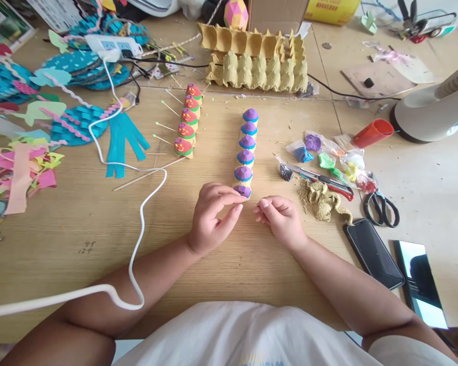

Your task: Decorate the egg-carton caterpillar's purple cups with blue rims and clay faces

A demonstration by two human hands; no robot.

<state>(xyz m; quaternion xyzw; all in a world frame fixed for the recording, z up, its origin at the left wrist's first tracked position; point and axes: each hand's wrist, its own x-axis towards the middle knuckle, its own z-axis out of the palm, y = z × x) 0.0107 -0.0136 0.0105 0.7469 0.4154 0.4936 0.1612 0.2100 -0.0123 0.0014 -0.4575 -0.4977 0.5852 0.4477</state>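
Note:
A strip of egg carton (238,163) lies lengthwise before me, its several humps capped with purple clay (247,142) and edged in blue. My left hand (217,217) is at the strip's near end, fingers stretched over the last purple hump and thumb held apart below. Just right of that end, my right hand (280,217) has thumb and forefinger pinched together; whatever is between them is too small to make out. Further left stands a second carton strip (189,133) with red-and-green humps, yellow faces on them, and cotton swabs (170,106) sticking out on its left.
Bagged coloured clay (326,161), a utility knife (320,180), tan clay scraps (322,201), scissors (381,207) and two phones (373,253) lie to the right. A white cable (142,213) crosses my left forearm. Egg cartons (265,71) stand behind; blue woven crafts (78,124) fill the left.

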